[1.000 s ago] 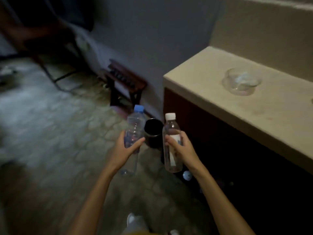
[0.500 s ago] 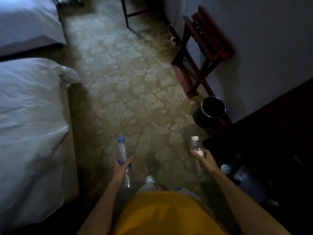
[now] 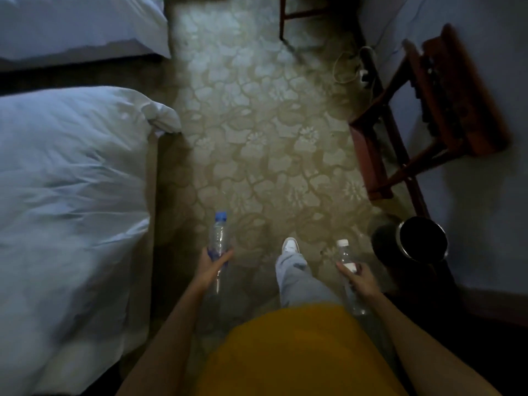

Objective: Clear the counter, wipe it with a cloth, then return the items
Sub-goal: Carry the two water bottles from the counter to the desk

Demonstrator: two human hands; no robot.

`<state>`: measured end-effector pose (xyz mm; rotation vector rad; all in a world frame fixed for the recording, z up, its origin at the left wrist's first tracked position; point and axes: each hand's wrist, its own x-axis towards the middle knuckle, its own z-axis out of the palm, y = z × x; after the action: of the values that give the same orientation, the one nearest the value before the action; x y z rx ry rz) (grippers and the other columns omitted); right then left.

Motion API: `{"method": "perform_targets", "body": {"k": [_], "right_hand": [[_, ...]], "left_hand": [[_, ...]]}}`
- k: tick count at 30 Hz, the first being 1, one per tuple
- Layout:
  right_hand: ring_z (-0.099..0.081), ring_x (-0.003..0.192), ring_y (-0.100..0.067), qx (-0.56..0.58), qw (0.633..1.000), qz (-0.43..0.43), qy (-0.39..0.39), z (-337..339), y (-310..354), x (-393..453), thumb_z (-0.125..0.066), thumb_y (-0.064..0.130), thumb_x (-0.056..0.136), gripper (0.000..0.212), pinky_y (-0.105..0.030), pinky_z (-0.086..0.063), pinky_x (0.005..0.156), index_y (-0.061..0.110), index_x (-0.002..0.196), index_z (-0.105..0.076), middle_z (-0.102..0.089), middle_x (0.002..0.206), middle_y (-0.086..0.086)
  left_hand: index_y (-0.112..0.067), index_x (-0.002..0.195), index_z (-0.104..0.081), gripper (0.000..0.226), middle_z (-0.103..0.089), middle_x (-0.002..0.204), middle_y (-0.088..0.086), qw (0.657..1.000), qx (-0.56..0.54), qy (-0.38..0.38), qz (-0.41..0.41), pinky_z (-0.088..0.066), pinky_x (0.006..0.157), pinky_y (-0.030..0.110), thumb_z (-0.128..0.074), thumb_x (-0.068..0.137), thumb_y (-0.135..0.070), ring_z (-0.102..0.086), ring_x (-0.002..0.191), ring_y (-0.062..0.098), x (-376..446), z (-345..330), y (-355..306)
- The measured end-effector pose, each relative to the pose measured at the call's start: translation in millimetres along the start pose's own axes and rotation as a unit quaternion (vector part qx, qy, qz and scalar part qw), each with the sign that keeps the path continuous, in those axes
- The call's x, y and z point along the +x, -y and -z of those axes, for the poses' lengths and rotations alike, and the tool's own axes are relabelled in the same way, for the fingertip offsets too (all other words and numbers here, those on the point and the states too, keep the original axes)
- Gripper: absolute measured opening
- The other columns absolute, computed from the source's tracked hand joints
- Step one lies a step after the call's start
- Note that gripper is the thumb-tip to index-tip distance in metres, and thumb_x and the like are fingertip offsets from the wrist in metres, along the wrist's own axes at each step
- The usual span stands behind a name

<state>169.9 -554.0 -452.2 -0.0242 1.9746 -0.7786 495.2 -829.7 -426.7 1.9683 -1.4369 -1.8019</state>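
1. A clear plastic bottle with a blue cap [image 3: 219,241] is held upright in the left hand [image 3: 212,265], whose fingers and thumb are curled round its lower body
2. A clear plastic bottle with a white cap and a white label [image 3: 346,262] is gripped by the right hand [image 3: 360,278], the fingers wrapped round its middle; the bottle is tilted slightly, cap pointing away from the body
3. Both bottles are carried above a beige carpet with a pale floral pattern [image 3: 257,144], well apart from each other, 1 on each side of a leg in light grey trousers [image 3: 297,278] ending in a white shoe [image 3: 289,245]
4. A yellow garment [image 3: 297,355] is seen at the bottom of the view
5. A bed with a rumpled white duvet [image 3: 68,201] lies to the left, and a 2nd white bed [image 3: 77,24] beyond it
6. A dark round bin with a metal rim [image 3: 420,238] stands near the right hand, and a reddish wooden folding rack [image 3: 445,107] is set against the pale wall [image 3: 485,195]
7. The counter is not seen in the view
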Motion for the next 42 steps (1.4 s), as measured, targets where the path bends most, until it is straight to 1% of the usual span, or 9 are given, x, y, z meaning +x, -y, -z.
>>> {"method": "perform_targets", "body": {"k": [2,6,9,17,23,29,32,37,42], "right_hand": [[-0.065,0.079,-0.018,0.01,1.0,0.014,0.023,-8.6,71.8,25.6,-0.081,0.036,0.086,0.047,-0.025,-0.049,0.06,0.009,0.119,-0.062,-0.07,0.1,-0.007],[-0.066,0.082,-0.013,0.021,0.994,0.098,0.05,-21.6,223.4,87.1,-0.083,0.038,0.084,0.041,-0.036,-0.057,0.077,0.02,0.115,-0.062,-0.07,0.101,-0.001],[-0.063,0.071,-0.011,0.01,0.989,0.131,0.062,-35.6,322.9,129.5,-0.084,0.05,0.079,0.059,-0.028,-0.053,0.062,0.015,0.122,-0.063,-0.069,0.095,-0.002],[-0.065,0.086,-0.011,0.01,0.992,0.108,0.059,-66.7,483.9,231.0,-0.077,0.036,0.09,0.047,-0.015,-0.05,0.053,0.015,0.126,-0.055,-0.065,0.106,0.002],[-0.07,0.09,-0.021,0.043,0.998,0.052,-0.013,-68.2,581.0,291.9,-0.082,0.038,0.084,0.057,-0.023,-0.054,0.057,0.012,0.128,-0.058,-0.07,0.111,-0.008],[-0.071,0.095,-0.023,0.052,0.997,0.05,-0.021,-100.2,719.7,365.4,-0.083,0.048,0.08,0.064,-0.031,-0.057,0.069,0.015,0.129,-0.059,-0.071,0.111,-0.006],[-0.068,0.082,-0.017,0.043,0.997,0.065,-0.007,-129.7,803.1,421.0,-0.082,0.052,0.08,0.067,-0.019,-0.053,0.055,0.014,0.13,-0.059,-0.07,0.108,-0.005],[-0.062,0.071,-0.013,0.028,0.993,0.11,0.033,-174.5,964.4,513.9,-0.078,0.051,0.084,0.061,-0.02,-0.047,0.048,0.013,0.127,-0.057,-0.067,0.099,-0.003],[-0.069,0.085,-0.013,0.048,0.984,0.165,0.048,-192.4,1136.5,570.6,-0.075,0.053,0.086,0.059,-0.022,-0.05,0.06,0.018,0.13,-0.057,-0.069,0.109,0.0]], "left_hand": [[-0.019,0.096,-0.057,0.032,-0.067,0.101,0.018,0.998,0.012,-0.05,0.038,-0.056,0.089,0.053,-0.086,0.082,-0.019,-0.069,0.102,0.037,22.6,16.5,-2.7],[-0.007,0.125,-0.052,0.058,-0.065,0.117,0.017,0.993,-0.028,-0.064,0.091,-0.059,0.078,0.041,-0.085,0.082,-0.027,-0.068,0.104,0.033,54.7,48.3,-34.1],[-0.002,0.127,-0.051,0.063,-0.064,0.116,0.022,0.992,-0.028,-0.075,0.099,-0.055,0.069,0.033,-0.085,0.082,-0.03,-0.067,0.094,0.027,93.1,58.8,-79.2],[-0.012,0.125,-0.057,0.072,-0.07,0.114,0.011,0.996,-0.033,-0.031,0.073,-0.059,0.092,0.051,-0.089,0.071,-0.048,-0.071,0.102,0.03,287.4,54.3,-230.5],[-0.012,0.13,-0.053,0.064,-0.065,0.122,0.004,0.999,0.002,0.021,-0.026,-0.054,0.098,0.037,-0.085,0.081,-0.038,-0.065,0.111,0.023,422.1,72.2,-453.2],[-0.01,0.139,-0.049,0.078,-0.065,0.125,0.007,0.997,-0.008,0.032,-0.069,-0.054,0.102,0.043,-0.085,0.079,-0.044,-0.065,0.115,0.024,531.5,97.7,-617.7],[-0.012,0.138,-0.049,0.086,-0.066,0.125,0.006,0.998,-0.004,0.021,-0.054,-0.054,0.102,0.047,-0.086,0.073,-0.053,-0.066,0.115,0.025,589.3,110.2,-661.8],[-0.011,0.129,-0.052,0.066,-0.067,0.121,0.011,0.999,-0.044,0.0,-0.026,-0.058,0.083,0.037,-0.084,0.08,-0.041,-0.068,0.108,0.028,677.9,130.4,-740.8],[-0.003,0.13,-0.054,0.101,-0.069,0.108,0.015,0.996,-0.052,-0.004,-0.069,-0.057,0.072,0.033,-0.091,0.057,-0.06,-0.072,0.088,0.024,762.4,148.5,-868.1]]}}
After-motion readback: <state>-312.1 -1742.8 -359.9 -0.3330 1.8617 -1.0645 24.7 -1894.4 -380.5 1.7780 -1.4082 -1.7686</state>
